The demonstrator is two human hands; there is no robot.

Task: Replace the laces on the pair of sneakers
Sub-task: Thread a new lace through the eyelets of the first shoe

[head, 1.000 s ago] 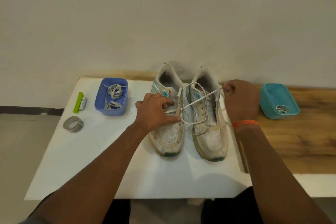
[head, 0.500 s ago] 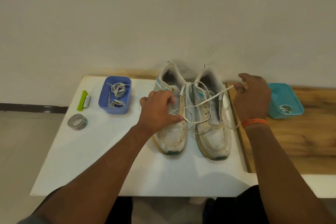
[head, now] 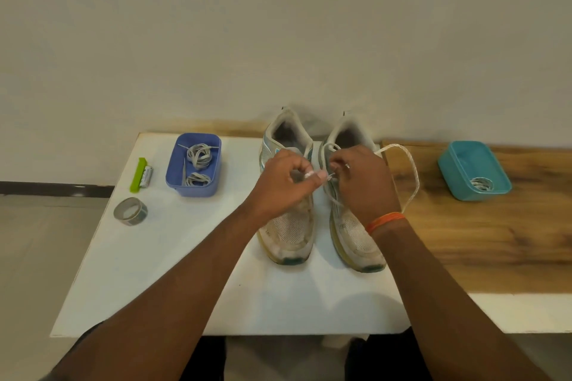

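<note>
Early days here: both hands are pinching the old lace [head: 413, 176] over the right sneaker [head: 356, 226], left hand [head: 284, 185] and right hand [head: 362, 182] meeting mid-tabletop. It looks like unlacing is underway, though the eyelets are hidden. The left sneaker [head: 291, 235] is sitting beside it, and the laces [head: 198, 158] are waiting in the blue tub [head: 193, 187] near the back-left corner.

Two worn white mesh sneakers: the left one [head: 288, 226] and the right one [head: 356, 232]. One loose white lace [head: 411, 173] loops from the right sneaker. Two plastic tubs: one blue [head: 173, 173], holding two grey lace bundles [head: 198, 155], one teal [head: 455, 170], holding one coil [head: 481, 184]. One grey tape roll [head: 130, 211]. One green clip-like piece [head: 137, 178]. Two hands: left [head: 278, 182], right [head: 362, 179]. One orange wristband [head: 385, 221]. One white table [head: 154, 272].
</note>
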